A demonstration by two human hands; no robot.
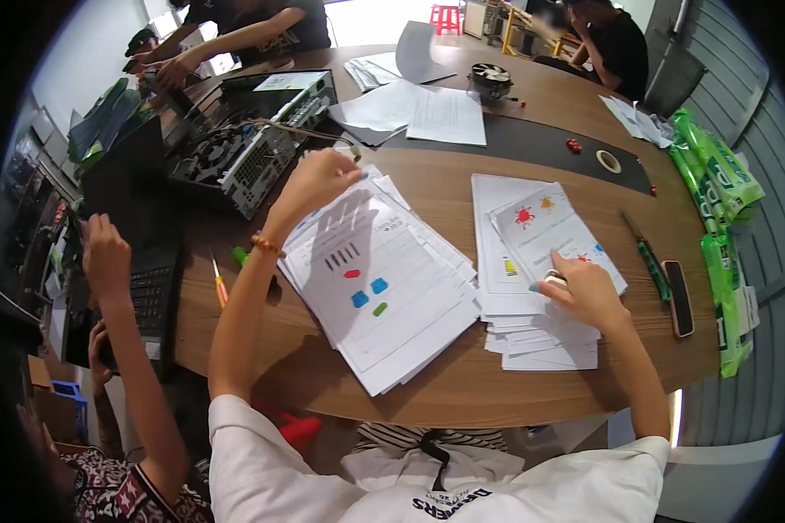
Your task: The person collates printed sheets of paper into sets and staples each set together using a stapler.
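Observation:
Over the top edge of the left paper stack (392, 296) hovers my left hand (323, 179), its fingers bent and a little apart, with nothing visible in them. The stack's top sheet carries printed stripes and red, blue and green shapes. My right hand (589, 296) rests on the right paper stack (541, 336). Its index finger touches a tilted sheet (554, 213) with coloured splat prints. Between thumb and fingers is a small round whitish object (556, 279), partly hidden, whose kind I cannot make out.
An opened computer case (262, 157) and a laptop (153, 296) stand left, beside a person's raised hand (106, 257). Screwdrivers (220, 283) (650, 261), a phone (679, 299), a tape roll (609, 161), a cooling fan (490, 80) and green packets (724, 296) lie around. Other people sit farther back.

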